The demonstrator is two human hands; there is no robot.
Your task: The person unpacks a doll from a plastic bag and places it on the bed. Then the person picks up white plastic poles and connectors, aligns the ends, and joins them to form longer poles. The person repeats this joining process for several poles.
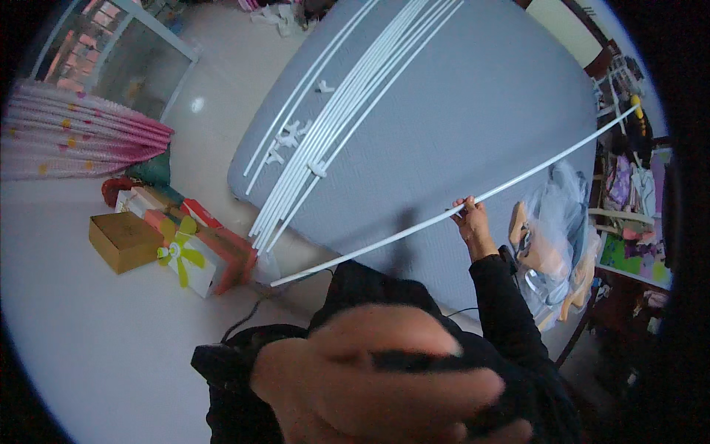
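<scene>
Grey mattress (503,89) bears white rods (346,107), plastic bag (566,203) near; right hand (472,222) clasps another rod (399,234) (left hand (347,388) blurred, unclear).

– And we're inside a home here, a bedroom by the look of it!
– No argument: there's the bed (481,111), broad, grey-blue, with a quilted top.
– Out to its left, look, a pink patterned curtain (81,137) and a glass-paned frame (144,66), with glossy pale floor (211,89) between them and the bed!
– And just off the bed's near left side, household clutter: a brown cardboard box (126,243), a yellow-green fan (185,248) right by it.
– Over to the bed's right, crowded belongings, a purple cloth (620,172) among them!
</scene>
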